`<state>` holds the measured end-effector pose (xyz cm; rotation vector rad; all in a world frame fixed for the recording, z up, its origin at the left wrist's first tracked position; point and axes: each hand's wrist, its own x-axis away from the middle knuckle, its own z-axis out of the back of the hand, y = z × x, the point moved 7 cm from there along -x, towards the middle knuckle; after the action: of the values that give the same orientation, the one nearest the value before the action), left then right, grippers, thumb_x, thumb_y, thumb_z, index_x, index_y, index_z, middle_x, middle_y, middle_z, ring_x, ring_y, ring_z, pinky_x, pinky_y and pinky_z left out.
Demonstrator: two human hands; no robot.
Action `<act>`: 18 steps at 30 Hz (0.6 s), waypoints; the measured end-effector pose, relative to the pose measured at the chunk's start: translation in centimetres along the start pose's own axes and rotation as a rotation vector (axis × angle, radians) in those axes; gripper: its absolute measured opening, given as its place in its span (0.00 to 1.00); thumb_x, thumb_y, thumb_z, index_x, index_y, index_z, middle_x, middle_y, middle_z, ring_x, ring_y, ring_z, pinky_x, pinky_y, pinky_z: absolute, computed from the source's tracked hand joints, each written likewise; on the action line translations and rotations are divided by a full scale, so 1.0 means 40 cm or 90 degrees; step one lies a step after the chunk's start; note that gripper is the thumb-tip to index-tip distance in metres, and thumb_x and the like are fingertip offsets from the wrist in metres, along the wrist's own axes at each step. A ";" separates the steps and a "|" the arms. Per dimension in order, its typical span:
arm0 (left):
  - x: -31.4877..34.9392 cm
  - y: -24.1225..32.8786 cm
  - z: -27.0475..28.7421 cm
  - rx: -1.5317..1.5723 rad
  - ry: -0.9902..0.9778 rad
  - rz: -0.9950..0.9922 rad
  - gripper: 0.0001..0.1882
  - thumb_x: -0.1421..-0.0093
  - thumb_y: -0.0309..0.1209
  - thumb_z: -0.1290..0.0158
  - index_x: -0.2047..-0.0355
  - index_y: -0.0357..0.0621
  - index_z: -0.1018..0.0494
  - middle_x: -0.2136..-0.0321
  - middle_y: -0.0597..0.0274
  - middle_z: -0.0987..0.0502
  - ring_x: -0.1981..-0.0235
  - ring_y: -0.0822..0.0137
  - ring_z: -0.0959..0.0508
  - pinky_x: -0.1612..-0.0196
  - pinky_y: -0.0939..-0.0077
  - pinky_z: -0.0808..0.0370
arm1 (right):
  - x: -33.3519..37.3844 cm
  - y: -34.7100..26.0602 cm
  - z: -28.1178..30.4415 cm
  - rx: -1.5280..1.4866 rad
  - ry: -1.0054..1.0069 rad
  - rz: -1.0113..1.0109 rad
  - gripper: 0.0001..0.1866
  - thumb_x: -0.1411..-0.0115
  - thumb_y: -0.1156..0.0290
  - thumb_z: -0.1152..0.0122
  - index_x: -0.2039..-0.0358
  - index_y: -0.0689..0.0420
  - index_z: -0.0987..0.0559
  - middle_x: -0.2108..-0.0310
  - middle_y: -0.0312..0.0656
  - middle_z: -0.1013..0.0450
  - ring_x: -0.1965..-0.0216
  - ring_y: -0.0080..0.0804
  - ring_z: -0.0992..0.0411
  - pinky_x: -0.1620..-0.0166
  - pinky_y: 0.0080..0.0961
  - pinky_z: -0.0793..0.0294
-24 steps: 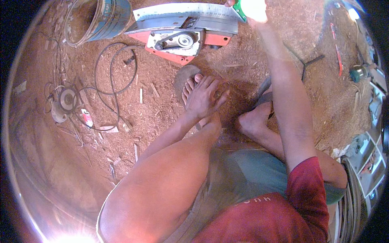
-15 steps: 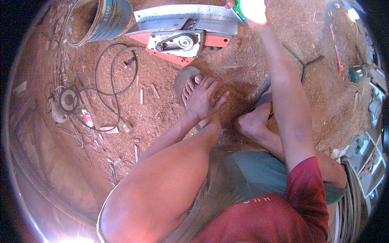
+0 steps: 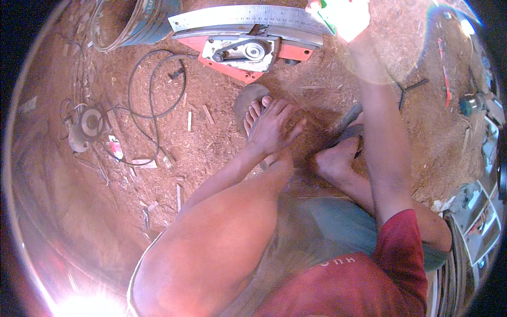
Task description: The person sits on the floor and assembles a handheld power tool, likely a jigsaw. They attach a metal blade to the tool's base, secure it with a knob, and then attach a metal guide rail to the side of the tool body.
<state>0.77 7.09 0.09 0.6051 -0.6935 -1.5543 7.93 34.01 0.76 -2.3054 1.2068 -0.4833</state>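
Observation:
My right hand (image 3: 346, 18), washed out by bright light, grips the green handle (image 3: 327, 21) of a steel-bladed square. The square's graduated blade (image 3: 237, 17) runs along the metal sole of an orange-red electric planer (image 3: 296, 53). The planer lies on its side, its drive belt and pulleys exposed. Over my left foot (image 3: 252, 115) rests my left hand (image 3: 273, 127), empty, with its fingers loosely apart. The planer is just beyond that foot.
Wood shavings and scraps cover the ground (image 3: 211, 158). A blue bucket (image 3: 153, 21) stands at the far left. Below it are a looped black cable (image 3: 153, 113) and an angle grinder (image 3: 87, 127). At right lie a red strip (image 3: 444, 74) and a dark three-armed piece (image 3: 404, 90).
The whole view has shifted slightly, moving the scene right and up. The square's blade now reaches a little farther left along the planer. My left hand stays on the foot.

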 end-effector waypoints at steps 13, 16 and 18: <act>-0.002 -0.006 -0.008 0.010 -0.007 -0.008 0.19 0.42 0.41 0.43 0.53 0.46 0.26 0.59 0.54 0.26 0.55 0.51 0.26 0.49 0.58 0.30 | 0.121 -0.060 -0.179 1.379 -0.004 0.894 0.19 0.50 0.75 0.34 0.56 0.65 0.24 0.70 0.42 0.29 0.61 0.39 0.29 0.56 0.36 0.28; -0.003 -0.002 -0.007 0.006 0.002 -0.010 0.19 0.42 0.42 0.43 0.53 0.47 0.26 0.60 0.54 0.26 0.55 0.52 0.26 0.49 0.58 0.30 | 0.107 -0.072 -0.146 1.248 0.043 0.767 0.27 0.53 0.74 0.32 0.51 0.65 0.25 0.65 0.44 0.28 0.59 0.42 0.30 0.55 0.35 0.28; -0.004 -0.001 -0.005 0.005 0.009 -0.010 0.19 0.42 0.42 0.43 0.53 0.47 0.26 0.60 0.54 0.26 0.55 0.52 0.26 0.49 0.58 0.30 | 0.071 -0.061 -0.087 1.049 0.085 0.540 0.30 0.55 0.73 0.31 0.49 0.66 0.26 0.62 0.45 0.27 0.58 0.45 0.30 0.55 0.35 0.28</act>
<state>0.89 7.23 -0.10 0.6276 -0.6859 -1.5610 9.28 31.95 5.21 -0.3440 0.9952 -0.8181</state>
